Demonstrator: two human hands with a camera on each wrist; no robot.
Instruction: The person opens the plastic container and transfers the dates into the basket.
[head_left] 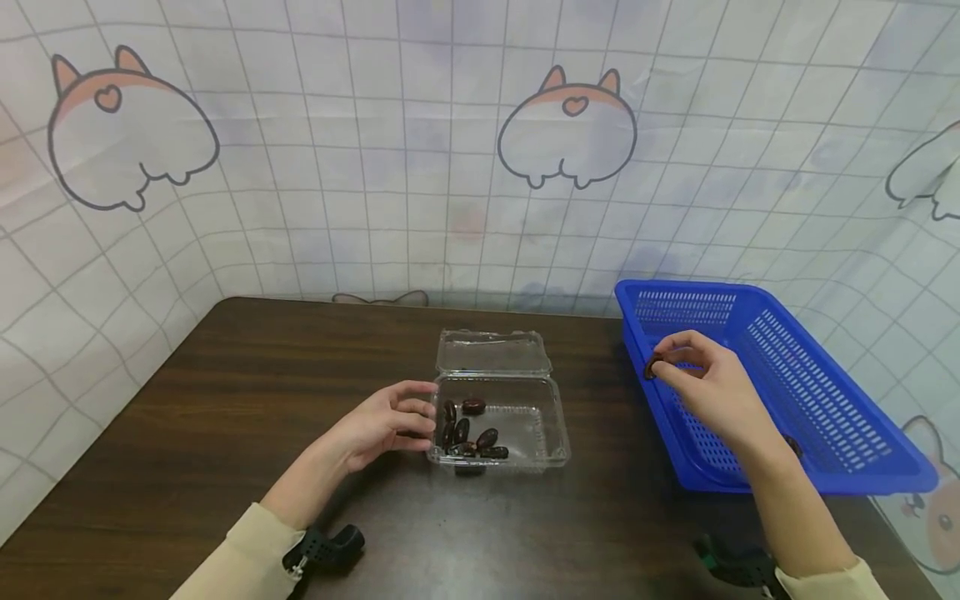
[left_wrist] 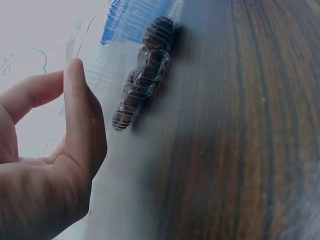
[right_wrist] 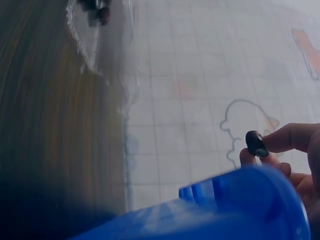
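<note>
In the head view a clear plastic clamshell box (head_left: 532,433) stands on the table with its lid (head_left: 493,354) tipped back. Several glossy dark-brown dates (head_left: 487,437) lie in it, mostly toward its left side; the left wrist view shows these dates (left_wrist: 150,70) through the clear wall. My left hand (head_left: 390,425) touches the box's left wall with fairly straight fingers. Over the left rim of a blue plastic basket (head_left: 810,375), my right hand (head_left: 705,379) pinches one date (right_wrist: 256,144) between thumb and fingertips. Another date (head_left: 792,446) shows inside the basket, partly hidden by the right forearm.
The dark wooden table (head_left: 247,400) runs back to a wall covering (head_left: 420,167) with a grid and cartoon animal print. The perforated blue basket takes up the table's right side, some way from the box. Dark wrist straps (head_left: 322,548) sit on both arms.
</note>
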